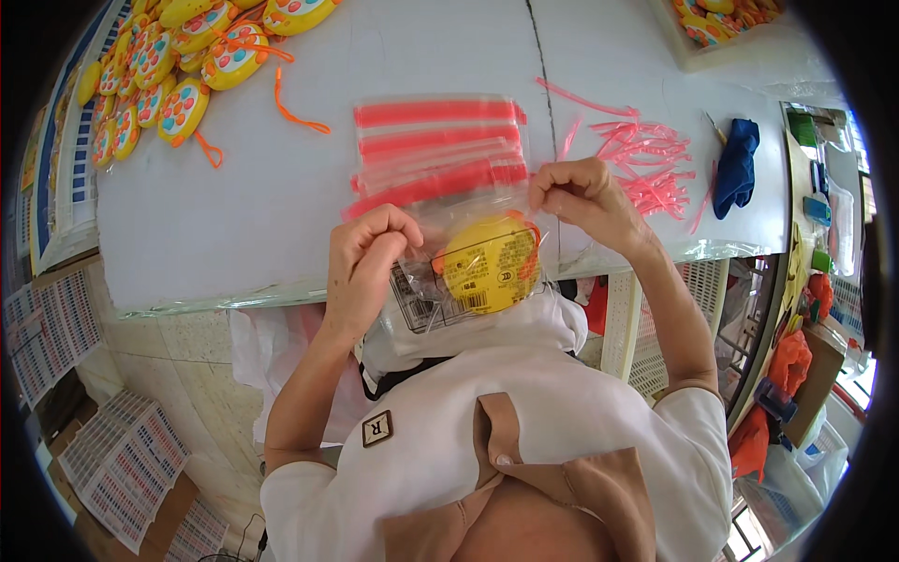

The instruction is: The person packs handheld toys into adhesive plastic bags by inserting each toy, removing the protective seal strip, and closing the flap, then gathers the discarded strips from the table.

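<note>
Near the table's front edge hangs a clear plastic bag (421,290) with dark printing on it. Inside lies a round yellow toy (489,267) with orange edges, its label side facing up. My left hand (367,258) pinches the bag's upper left corner between thumb and fingers. At the upper right corner my right hand (582,199) closes on the plastic in the same way. Just beyond the hands a stack of flat clear bags with red bands (438,145) lies overlapped on the table.
Several yellow toys (183,110) with coloured dots and orange cords are heaped at the far left. Pink plastic strips (646,159) lie right of the bags, beside a dark blue cloth (737,169). A clear bin (712,61) of toys stands far right on the white table (234,234).
</note>
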`<state>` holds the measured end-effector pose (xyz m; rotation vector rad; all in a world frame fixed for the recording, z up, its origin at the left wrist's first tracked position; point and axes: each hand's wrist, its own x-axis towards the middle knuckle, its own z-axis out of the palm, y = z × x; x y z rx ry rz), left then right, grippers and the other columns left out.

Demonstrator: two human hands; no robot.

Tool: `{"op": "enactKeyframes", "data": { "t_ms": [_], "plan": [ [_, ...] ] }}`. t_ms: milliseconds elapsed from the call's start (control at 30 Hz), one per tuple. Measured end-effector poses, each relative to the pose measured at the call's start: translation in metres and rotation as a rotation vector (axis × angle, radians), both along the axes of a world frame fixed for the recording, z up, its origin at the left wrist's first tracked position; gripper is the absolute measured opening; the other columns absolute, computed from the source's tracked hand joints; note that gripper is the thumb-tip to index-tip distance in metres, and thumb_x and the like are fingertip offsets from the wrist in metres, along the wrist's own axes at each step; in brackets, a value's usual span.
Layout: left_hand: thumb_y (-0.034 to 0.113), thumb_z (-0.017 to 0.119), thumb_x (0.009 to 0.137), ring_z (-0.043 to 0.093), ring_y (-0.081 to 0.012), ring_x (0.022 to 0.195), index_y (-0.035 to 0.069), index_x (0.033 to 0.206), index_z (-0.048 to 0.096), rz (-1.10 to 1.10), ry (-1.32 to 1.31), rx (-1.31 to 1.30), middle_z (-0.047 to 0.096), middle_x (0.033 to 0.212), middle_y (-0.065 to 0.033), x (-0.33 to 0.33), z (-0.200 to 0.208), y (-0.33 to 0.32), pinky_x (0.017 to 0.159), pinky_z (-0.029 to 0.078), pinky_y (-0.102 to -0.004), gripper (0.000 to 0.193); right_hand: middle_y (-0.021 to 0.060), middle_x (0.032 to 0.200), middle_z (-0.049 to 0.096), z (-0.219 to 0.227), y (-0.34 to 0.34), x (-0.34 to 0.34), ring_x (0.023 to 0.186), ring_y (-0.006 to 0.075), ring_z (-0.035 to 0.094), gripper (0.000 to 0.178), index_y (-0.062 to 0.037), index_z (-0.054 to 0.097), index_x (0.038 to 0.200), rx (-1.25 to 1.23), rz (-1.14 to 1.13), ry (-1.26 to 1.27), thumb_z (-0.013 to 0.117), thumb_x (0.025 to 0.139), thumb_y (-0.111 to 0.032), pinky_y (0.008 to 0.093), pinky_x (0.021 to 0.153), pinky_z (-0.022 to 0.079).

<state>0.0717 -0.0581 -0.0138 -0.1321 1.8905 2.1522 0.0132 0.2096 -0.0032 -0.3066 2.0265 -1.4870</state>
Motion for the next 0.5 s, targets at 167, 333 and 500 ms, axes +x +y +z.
{"op": "enactKeyframes", "data": {
  "t_ms": [167,333,500],
  "plan": [
    [-0.004,0.050,0.080,0.051,-0.0046,0.063,0.006,0.063,0.041,-0.068,-0.055,-0.243,0.058,0.068,-0.0015,0.007,0.011,-0.018,0.055,0.040,-0.0196,0.022,0.0024,0.072,0.062,0.019,-0.011,0.005,0.066,0.0085,0.051,0.019,0.0021,0.062,0.081,-0.040,0.080,0.028,0.043,0.076,0.004,0.0246,0.060,0.042],
    [-0.001,0.052,0.080,0.066,-0.0187,0.075,0.007,0.067,0.040,0.141,0.045,-0.219,0.068,0.083,-0.0157,0.002,0.021,-0.077,0.065,0.057,-0.0332,0.019,0.0032,0.072,0.062,0.016,-0.027,-0.024,0.067,0.0081,0.053,0.019,0.0027,0.062,0.083,0.030,0.160,0.146,0.044,0.078,0.002,0.0254,0.063,0.045],
    [0.005,0.057,0.087,0.063,-0.0198,0.092,-0.003,0.090,0.057,0.960,0.533,-0.587,0.065,0.104,-0.0155,-0.057,0.099,-0.245,0.084,0.051,-0.0300,0.008,0.0119,0.074,0.064,0.019,-0.063,-0.079,0.068,0.0189,0.059,0.016,0.0032,0.063,0.093,0.183,0.089,0.469,0.055,0.084,-0.007,0.0310,0.067,0.049]
  ]
}}
